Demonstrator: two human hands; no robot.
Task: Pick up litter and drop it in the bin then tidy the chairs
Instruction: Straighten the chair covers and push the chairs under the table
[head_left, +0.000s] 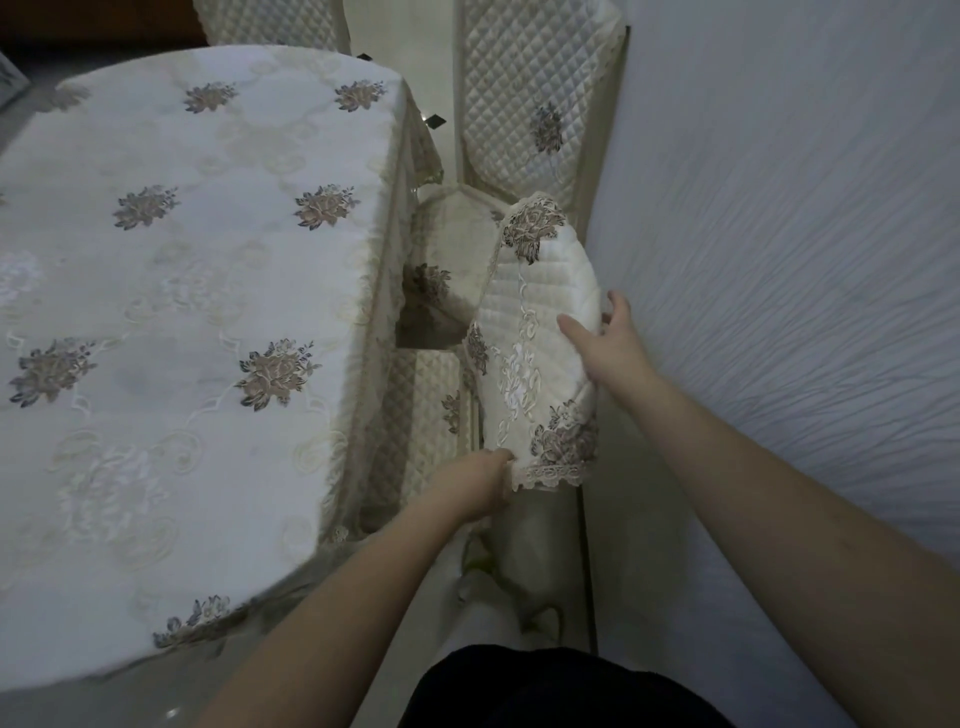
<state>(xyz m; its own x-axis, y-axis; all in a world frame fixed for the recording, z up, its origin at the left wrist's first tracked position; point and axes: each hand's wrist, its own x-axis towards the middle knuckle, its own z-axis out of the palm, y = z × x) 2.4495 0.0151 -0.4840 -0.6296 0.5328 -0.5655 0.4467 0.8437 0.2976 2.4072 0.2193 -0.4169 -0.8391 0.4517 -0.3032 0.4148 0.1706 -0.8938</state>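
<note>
A chair (447, 244) with a cream quilted cover stands between the table and the wall, its seat partly under the table edge. Over its backrest lies a quilted cover (540, 332) with brown embroidered flowers and lace trim. My left hand (475, 486) grips the cover's lower lace corner. My right hand (605, 343) holds the cover's right edge, forefinger stretched across the fabric and thumb behind the edge. No litter or bin is in view.
A table (171, 291) under a white flowered tablecloth fills the left. A second quilted chair (535, 98) stands further along by the wall. A textured white wall (789, 260) runs along the right. A narrow strip of pale floor (436, 587) lies below me.
</note>
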